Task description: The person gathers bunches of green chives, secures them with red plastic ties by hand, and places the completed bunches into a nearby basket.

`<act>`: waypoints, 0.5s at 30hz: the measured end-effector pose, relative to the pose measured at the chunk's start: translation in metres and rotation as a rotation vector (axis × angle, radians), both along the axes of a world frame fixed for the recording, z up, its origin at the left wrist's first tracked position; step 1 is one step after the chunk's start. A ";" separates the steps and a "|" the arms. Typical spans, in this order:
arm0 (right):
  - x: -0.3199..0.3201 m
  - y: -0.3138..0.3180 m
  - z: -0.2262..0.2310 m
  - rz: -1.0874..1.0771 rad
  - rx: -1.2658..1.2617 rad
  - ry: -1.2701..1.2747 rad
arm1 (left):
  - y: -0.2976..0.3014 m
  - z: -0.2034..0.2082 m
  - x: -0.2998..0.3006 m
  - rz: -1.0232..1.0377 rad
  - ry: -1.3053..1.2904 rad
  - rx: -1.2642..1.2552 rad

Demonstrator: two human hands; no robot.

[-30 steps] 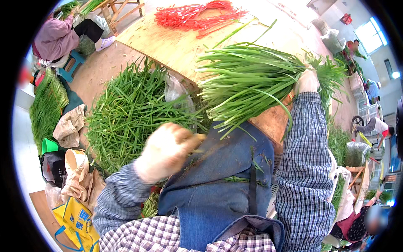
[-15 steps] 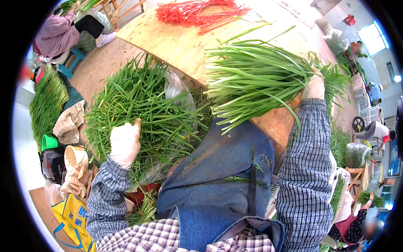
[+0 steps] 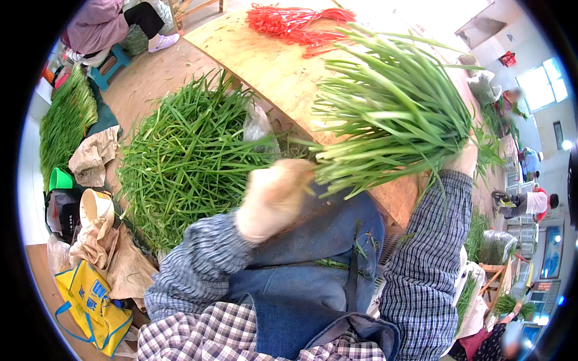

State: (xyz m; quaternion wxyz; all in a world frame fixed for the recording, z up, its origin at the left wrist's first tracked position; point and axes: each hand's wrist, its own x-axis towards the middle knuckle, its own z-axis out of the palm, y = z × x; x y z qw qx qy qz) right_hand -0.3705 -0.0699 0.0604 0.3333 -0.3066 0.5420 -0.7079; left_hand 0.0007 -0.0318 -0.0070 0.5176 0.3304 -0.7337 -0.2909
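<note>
passage: over tabletop (image 3: 265, 60), left of green bunch (image 3: 391, 108) | obstacle: red strips (image 3: 289, 21)

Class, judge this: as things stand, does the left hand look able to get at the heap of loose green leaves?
Probably yes: the left hand appears close to the heap of loose green leaves, with nothing visible between them, though the hand is too blurred to tell whether it holds anything.

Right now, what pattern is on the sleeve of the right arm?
The right sleeve is checked in dark blue and white, clear in the head view.
</note>
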 end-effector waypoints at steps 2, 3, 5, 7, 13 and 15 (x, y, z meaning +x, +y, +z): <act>0.006 0.009 0.009 -0.020 -0.051 0.036 | -0.005 -0.007 0.037 0.106 -0.013 0.022; 0.008 0.012 0.014 -0.024 -0.079 0.030 | -0.005 -0.007 0.059 0.180 -0.070 0.061; 0.006 0.011 0.019 0.027 -0.080 0.168 | -0.010 -0.023 0.120 0.443 -0.355 0.029; 0.001 0.016 0.025 0.030 -0.063 0.392 | -0.013 -0.017 0.139 0.681 -0.920 -0.034; 0.039 0.017 0.033 -0.047 -0.055 0.295 | -0.020 0.042 0.053 0.088 -0.146 0.009; 0.056 0.012 0.044 0.000 -0.106 -0.015 | -0.029 0.054 0.028 -0.057 -0.055 0.180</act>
